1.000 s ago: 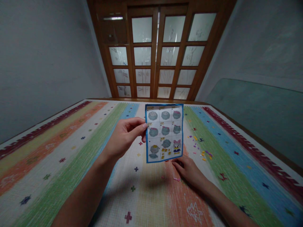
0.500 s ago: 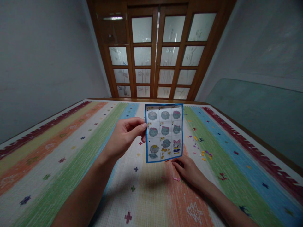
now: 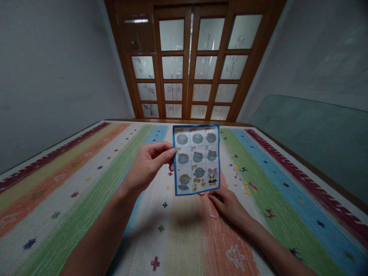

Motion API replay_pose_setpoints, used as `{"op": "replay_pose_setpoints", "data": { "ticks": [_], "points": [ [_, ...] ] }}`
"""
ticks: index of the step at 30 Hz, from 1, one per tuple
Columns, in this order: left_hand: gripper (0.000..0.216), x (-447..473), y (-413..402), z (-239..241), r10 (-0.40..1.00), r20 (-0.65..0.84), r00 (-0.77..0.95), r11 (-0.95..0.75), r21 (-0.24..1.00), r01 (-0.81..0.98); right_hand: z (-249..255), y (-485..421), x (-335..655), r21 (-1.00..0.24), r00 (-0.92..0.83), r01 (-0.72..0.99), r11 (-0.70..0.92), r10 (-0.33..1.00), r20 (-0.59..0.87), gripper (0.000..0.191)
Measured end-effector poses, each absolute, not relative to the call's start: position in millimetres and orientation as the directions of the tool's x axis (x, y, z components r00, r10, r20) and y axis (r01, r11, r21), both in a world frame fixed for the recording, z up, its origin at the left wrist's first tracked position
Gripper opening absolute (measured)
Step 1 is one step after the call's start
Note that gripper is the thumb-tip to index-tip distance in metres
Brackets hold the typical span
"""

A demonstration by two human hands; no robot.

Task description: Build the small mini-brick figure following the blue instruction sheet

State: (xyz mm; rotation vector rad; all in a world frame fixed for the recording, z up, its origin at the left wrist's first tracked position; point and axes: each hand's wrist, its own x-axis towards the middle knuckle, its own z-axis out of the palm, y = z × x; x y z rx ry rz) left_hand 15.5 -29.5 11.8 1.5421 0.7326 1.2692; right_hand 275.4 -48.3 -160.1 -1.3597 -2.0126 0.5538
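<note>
My left hand (image 3: 149, 165) holds up a blue-bordered instruction sheet (image 3: 188, 163), its left edge pinched between thumb and fingers. Printed on the sheet are grey rounded brick shapes in steps and a figure with a pink bow. Low behind the sheet's bottom right corner, my right hand (image 3: 230, 207) rests at the cloth with fingers curled together. What those fingertips hold, if anything, I cannot make out. A small yellow-and-red piece (image 3: 202, 194) peeks out under the sheet's lower edge, left of the right fingertips. Pink pieces (image 3: 214, 217) lie just below that hand.
Small yellow and purple pieces (image 3: 250, 186) are scattered right of the sheet. A striped cloth (image 3: 94, 214) covers the table. Beyond the far edge stand wooden doors (image 3: 188, 65) with glass panes, and a pale green panel (image 3: 313, 134) leans at the right.
The sheet has shifted slightly left and up with my left hand, uncovering more of the yellow-and-red piece below it. My right hand stays nearly in place.
</note>
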Motion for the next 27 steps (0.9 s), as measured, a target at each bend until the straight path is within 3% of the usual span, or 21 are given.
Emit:
{"op": "replay_pose_setpoints", "data": {
  "ticks": [5, 9, 14, 20, 27],
  "points": [
    [0.014, -12, -9, -12, 0.957, 0.233, 0.173, -0.244, 0.969, 0.046, -130, -42, 272, -0.667, -0.141, 0.648, 0.367, 0.919, 0.368, 0.015],
    [0.026, -37, 7, -55, 0.991, -0.056, 0.123, 0.021, 0.965, 0.263, -117, -32, 262, -0.705, -0.218, 0.541, 0.458, 0.887, 0.408, 0.013],
    [0.031, -54, 8, -97, 0.978, -0.178, 0.107, 0.117, 0.897, 0.426, -124, -22, 251, -0.74, -0.318, 0.484, 0.467, 0.882, 0.348, 0.012],
    [0.029, -67, 12, -106, 0.977, -0.199, 0.083, 0.098, 0.752, 0.651, -127, -20, 252, -0.69, -0.374, 0.527, 0.496, 0.865, 0.336, 0.013],
    [0.024, -45, 11, -93, 0.995, -0.016, 0.095, -0.063, 0.634, 0.771, -132, -22, 252, -0.617, -0.404, 0.546, 0.566, 0.824, 0.398, 0.016]
  ]
}}
